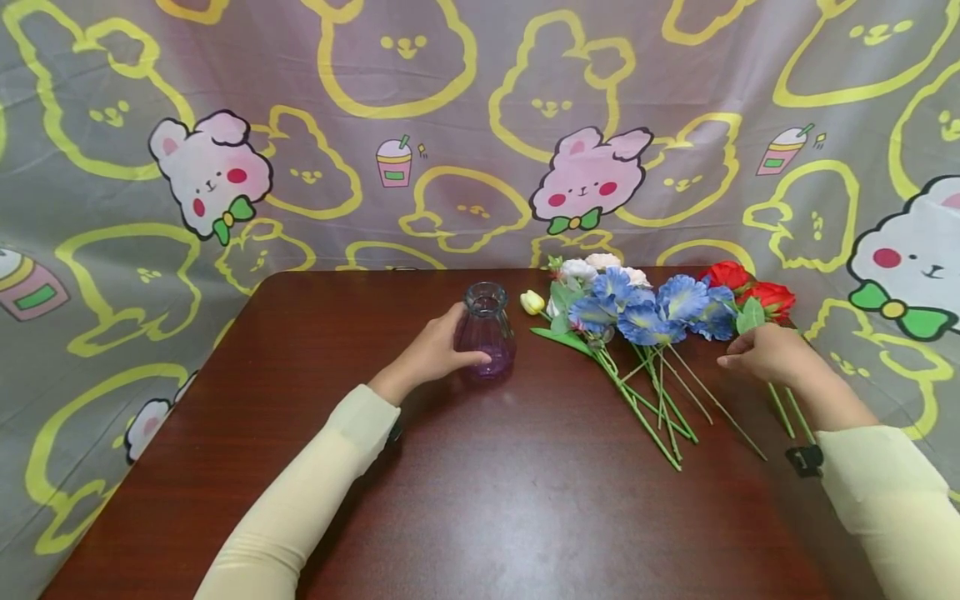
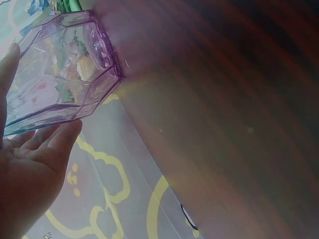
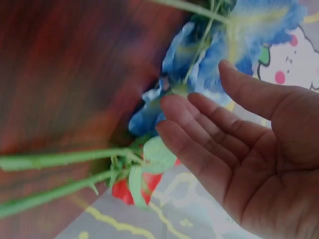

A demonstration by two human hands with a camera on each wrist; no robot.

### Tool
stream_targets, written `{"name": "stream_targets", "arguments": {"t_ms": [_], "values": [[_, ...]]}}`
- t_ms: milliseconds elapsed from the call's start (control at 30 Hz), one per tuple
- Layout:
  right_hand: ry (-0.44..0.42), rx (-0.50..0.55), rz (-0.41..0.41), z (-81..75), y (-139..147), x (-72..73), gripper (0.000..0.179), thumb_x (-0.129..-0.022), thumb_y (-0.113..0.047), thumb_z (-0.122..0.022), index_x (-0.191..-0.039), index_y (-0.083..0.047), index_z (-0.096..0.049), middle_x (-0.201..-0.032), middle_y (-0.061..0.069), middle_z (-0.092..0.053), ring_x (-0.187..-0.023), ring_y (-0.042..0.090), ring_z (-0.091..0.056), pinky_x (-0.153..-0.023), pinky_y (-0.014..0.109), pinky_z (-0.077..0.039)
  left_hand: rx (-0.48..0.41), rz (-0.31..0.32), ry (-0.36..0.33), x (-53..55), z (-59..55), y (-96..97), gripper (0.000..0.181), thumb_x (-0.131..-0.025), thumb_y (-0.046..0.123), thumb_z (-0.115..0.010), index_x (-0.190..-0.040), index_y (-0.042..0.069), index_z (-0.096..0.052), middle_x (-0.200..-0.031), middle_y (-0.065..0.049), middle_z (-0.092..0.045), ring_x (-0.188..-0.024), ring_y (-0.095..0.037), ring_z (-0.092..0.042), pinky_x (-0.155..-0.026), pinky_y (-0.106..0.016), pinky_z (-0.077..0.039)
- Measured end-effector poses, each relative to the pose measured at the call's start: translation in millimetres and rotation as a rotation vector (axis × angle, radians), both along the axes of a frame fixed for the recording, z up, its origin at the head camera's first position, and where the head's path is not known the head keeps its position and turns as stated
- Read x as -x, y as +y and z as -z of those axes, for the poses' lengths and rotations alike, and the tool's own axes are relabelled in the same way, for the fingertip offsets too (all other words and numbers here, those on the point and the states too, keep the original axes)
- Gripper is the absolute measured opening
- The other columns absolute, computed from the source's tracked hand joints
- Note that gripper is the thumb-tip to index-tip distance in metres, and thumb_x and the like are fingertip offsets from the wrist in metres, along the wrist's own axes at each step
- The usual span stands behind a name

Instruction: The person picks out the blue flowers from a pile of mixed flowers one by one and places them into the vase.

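Note:
A clear faceted glass vase with a purple base (image 1: 486, 333) stands upright on the table. My left hand (image 1: 431, 354) grips it from the left side, thumb in front and the other fingers behind; the left wrist view shows the glass vase (image 2: 65, 69) between thumb and fingers. Over the right side of the table my right hand (image 1: 776, 358) hovers near the blue flowers (image 1: 660, 308) and the red roses (image 1: 768, 300). In the right wrist view that hand (image 3: 234, 144) has loosely bent fingers and an empty palm, with green rose stems (image 3: 60, 159) beside it.
White flowers (image 1: 600, 267) and a pale yellow tulip (image 1: 532, 302) lie left of the blue ones. Several green stems (image 1: 637, 408) point toward the front of the brown table (image 1: 480, 500). A patterned curtain (image 1: 465, 83) hangs behind and at both sides.

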State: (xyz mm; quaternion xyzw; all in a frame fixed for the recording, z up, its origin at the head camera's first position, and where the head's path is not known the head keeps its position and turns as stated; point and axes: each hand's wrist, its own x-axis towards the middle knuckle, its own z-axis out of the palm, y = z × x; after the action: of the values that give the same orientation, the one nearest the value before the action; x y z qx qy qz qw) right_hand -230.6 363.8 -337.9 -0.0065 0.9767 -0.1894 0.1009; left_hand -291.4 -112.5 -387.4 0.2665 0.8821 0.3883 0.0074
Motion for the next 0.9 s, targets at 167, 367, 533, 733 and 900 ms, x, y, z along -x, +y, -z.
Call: {"name": "stream_targets", "arguments": {"t_ms": [167,367,533,733,900], "values": [[0.005,0.01,-0.065,10.5,-11.0,-1.5,0.035,-0.087,-0.021,-0.072,-0.098,0.012,-0.067,-0.087,0.021,-0.066,-0.074,0.03,-0.059,-0.061,0.043,-0.051,-0.008,0.004,0.002,0.8,1.2,0.2,0.082,-0.078,0.032,-0.083,-0.142,0.01,-0.036,-0.131,-0.01,-0.056,-0.116,-0.024,-0.057,-0.096,-0.042,-0.047],[0.015,0.045,-0.135,23.0,-16.5,-2.1,0.028,-0.085,-0.015,-0.073,-0.096,0.011,-0.069,-0.093,0.023,-0.068,-0.087,0.039,-0.062,-0.069,0.048,-0.052,-0.015,0.005,-0.003,0.3,1.3,-0.3,0.083,-0.078,0.032,-0.083,-0.143,0.011,-0.036,-0.132,-0.009,-0.055,-0.116,-0.023,-0.057,-0.097,-0.041,-0.047],[0.018,0.054,-0.153,29.5,-19.0,-2.0,0.023,-0.084,-0.013,-0.073,-0.093,0.008,-0.071,-0.086,0.016,-0.069,-0.078,0.03,-0.064,-0.065,0.042,-0.052,-0.018,0.007,-0.006,-0.3,0.9,-0.5,0.083,-0.078,0.033,-0.083,-0.143,0.011,-0.035,-0.132,-0.009,-0.055,-0.117,-0.023,-0.056,-0.097,-0.041,-0.047],[-0.058,0.126,-0.127,30.7,-23.4,-3.2,0.021,-0.087,-0.007,-0.068,-0.094,0.013,-0.068,-0.077,0.011,-0.069,-0.068,0.022,-0.065,-0.058,0.037,-0.054,-0.018,0.009,0.0,0.2,0.8,-0.4,0.083,-0.078,0.033,-0.082,-0.143,0.011,-0.035,-0.131,-0.01,-0.056,-0.116,-0.023,-0.057,-0.097,-0.041,-0.047],[-0.088,0.156,-0.115,30.4,-26.4,-4.9,0.014,-0.089,-0.003,-0.065,-0.091,0.011,-0.067,-0.075,0.009,-0.069,-0.069,0.022,-0.065,-0.059,0.037,-0.055,-0.014,0.007,-0.004,0.1,1.4,-0.3,0.084,-0.078,0.034,-0.083,-0.143,0.01,-0.035,-0.131,-0.01,-0.056,-0.115,-0.022,-0.057,-0.096,-0.04,-0.047]]}}
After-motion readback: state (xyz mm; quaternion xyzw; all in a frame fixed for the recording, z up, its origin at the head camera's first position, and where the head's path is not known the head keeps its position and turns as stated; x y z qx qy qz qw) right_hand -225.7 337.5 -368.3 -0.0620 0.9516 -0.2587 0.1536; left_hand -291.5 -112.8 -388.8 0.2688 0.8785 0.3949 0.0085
